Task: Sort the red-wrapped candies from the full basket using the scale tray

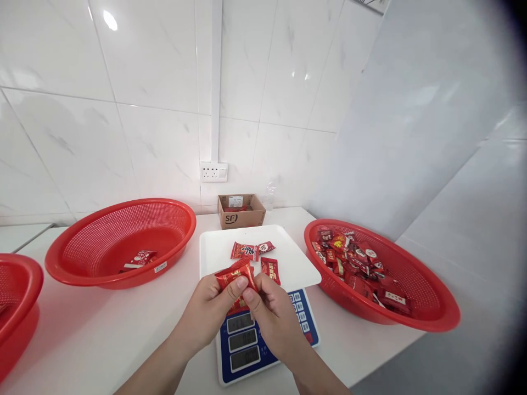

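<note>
Both my hands meet over the front of a blue scale (pixel 263 345) and pinch one red candy packet (pixel 234 273). My left hand (pixel 209 312) grips its left side with thumb and fingers closed. My right hand (pixel 274 318) pinches its lower right edge. On the scale's white tray (pixel 218 252) lie three more red packets (pixel 247 251), just beyond my fingers.
A red mesh basket (pixel 411 321) full of red packets stands at the right. Another red basket (pixel 66 263) at the left holds one packet (pixel 140 259). A third red basket (pixel 16 296) shows at the far left edge. A small cardboard box (pixel 241 218) sits against the tiled wall.
</note>
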A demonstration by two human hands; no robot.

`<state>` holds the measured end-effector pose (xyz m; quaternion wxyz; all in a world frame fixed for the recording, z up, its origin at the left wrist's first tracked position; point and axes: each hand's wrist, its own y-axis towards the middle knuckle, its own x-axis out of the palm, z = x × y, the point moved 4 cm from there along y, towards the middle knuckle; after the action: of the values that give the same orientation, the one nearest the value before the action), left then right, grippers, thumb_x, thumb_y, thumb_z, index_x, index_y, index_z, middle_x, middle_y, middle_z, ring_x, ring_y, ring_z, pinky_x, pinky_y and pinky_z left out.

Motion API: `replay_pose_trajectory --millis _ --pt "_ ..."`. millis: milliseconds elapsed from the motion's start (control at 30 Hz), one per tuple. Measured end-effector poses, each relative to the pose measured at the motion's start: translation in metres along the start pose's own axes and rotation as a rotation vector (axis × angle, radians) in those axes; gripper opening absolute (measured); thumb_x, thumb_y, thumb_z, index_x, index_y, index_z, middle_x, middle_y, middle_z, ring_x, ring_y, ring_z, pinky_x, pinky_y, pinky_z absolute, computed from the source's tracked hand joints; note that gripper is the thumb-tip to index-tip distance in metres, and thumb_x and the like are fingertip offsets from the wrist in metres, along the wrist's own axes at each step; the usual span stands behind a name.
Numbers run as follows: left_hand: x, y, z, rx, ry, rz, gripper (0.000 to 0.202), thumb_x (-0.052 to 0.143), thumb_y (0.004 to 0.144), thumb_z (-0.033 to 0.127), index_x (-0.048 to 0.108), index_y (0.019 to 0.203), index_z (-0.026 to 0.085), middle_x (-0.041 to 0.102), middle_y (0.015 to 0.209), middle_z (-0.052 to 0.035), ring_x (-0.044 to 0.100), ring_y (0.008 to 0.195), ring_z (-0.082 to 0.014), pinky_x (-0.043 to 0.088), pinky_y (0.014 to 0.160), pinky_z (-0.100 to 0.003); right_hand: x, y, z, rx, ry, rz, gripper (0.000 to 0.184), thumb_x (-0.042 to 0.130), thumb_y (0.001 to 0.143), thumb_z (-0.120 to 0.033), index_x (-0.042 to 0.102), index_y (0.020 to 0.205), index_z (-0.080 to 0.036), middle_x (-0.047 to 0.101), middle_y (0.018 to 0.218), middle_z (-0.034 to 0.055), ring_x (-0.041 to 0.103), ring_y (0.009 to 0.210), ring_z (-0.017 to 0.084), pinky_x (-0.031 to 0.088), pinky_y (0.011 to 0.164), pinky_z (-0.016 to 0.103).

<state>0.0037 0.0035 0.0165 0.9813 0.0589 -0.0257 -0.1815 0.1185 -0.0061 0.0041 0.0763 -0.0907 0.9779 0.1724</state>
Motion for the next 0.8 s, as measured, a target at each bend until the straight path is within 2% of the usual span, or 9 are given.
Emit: replay_pose_trajectory --millis 133,200,300,367,467,533,600,700,800 --pt "-0.001 -0.003 0.005 0.067 0.011 0.072 0.037 0.055 0.081 0.049 0.059 0.063 0.017 0.06 0.059 0.0001 0.054 0.057 -0.0137 0.045 0.056 -0.025 0.001 -0.001 0.002 0.084 0.072 -0.058 0.035 0.048 0.084 -0.055 0.047 0.076 -0.021 0.043 0.061 -0.0048 0.04 0.054 0.01 0.033 0.05 0.023" --pt "-0.008 -0.003 0.005 0.079 0.031 0.178 0.038 0.056 0.08 0.05 0.059 0.062 0.016 0.06 0.058 -0.0005 0.053 0.058 -0.0139 0.045 0.058 -0.025 -0.007 0.0 0.001 0.08 0.025 -0.056 0.034 0.047 0.085 -0.054 0.053 0.085 -0.02 0.05 0.065 -0.0027 0.046 0.058 0.011 0.038 0.054 0.024" --pt "-0.024 -0.002 0.005 0.112 -0.041 0.397 0.042 0.058 0.077 0.055 0.059 0.064 0.015 0.059 0.059 -0.0016 0.053 0.056 -0.0136 0.045 0.056 -0.026 -0.035 0.006 0.004 0.082 -0.185 0.089 0.032 0.045 0.087 -0.05 0.058 0.09 -0.021 0.06 0.075 0.0011 0.055 0.067 0.015 0.044 0.063 0.027" --pt "-0.032 -0.001 0.005 0.15 -0.167 0.478 0.043 0.06 0.073 0.058 0.06 0.072 0.015 0.061 0.066 -0.0025 0.054 0.057 -0.0137 0.045 0.052 -0.025 -0.053 0.011 0.008 0.07 -0.382 0.171 0.029 0.045 0.088 -0.045 0.062 0.09 -0.021 0.065 0.084 0.0037 0.059 0.078 0.018 0.045 0.072 0.032" --pt "-0.038 0.0 0.007 0.192 -0.307 0.524 0.042 0.065 0.069 0.057 0.059 0.078 0.016 0.061 0.074 -0.0018 0.054 0.061 -0.0124 0.045 0.05 -0.022 -0.065 0.017 0.016 -0.002 -0.589 0.087 0.024 0.048 0.087 -0.035 0.068 0.09 -0.023 0.068 0.098 0.0063 0.058 0.098 0.024 0.041 0.087 0.04" --pt "-0.04 0.0 0.009 0.201 -0.34 0.543 0.039 0.067 0.069 0.054 0.058 0.074 0.017 0.058 0.071 0.0012 0.051 0.059 -0.0095 0.043 0.049 -0.019 -0.066 0.02 0.024 -0.014 -0.63 -0.023 0.022 0.051 0.086 -0.03 0.07 0.093 -0.024 0.067 0.108 0.0069 0.056 0.107 0.025 0.037 0.094 0.044" --pt "-0.039 0.0 0.01 0.19 -0.355 0.537 0.036 0.07 0.068 0.05 0.056 0.07 0.017 0.055 0.066 0.0032 0.047 0.056 -0.0078 0.042 0.047 -0.018 -0.07 0.023 0.032 0.014 -0.663 -0.079 0.022 0.052 0.084 -0.027 0.071 0.095 -0.024 0.065 0.114 0.0074 0.055 0.11 0.026 0.034 0.097 0.047" --pt "-0.037 0.001 0.01 0.169 -0.375 0.521 0.034 0.073 0.066 0.046 0.056 0.069 0.017 0.054 0.065 0.0035 0.046 0.055 -0.0078 0.042 0.046 -0.018 -0.08 0.029 0.038 0.058 -0.756 -0.061 0.023 0.048 0.083 -0.019 0.071 0.086 -0.021 0.067 0.108 0.0083 0.057 0.105 0.025 0.037 0.093 0.046" --pt "-0.036 0.003 0.007 0.13 -0.374 0.506 0.032 0.073 0.067 0.044 0.058 0.071 0.016 0.057 0.068 0.0018 0.049 0.059 -0.0089 0.044 0.05 -0.019 -0.082 0.029 0.031 0.066 -0.76 0.0 0.024 0.045 0.084 -0.017 0.068 0.085 -0.02 0.068 0.1 0.0082 0.059 0.097 0.024 0.042 0.087 0.042"
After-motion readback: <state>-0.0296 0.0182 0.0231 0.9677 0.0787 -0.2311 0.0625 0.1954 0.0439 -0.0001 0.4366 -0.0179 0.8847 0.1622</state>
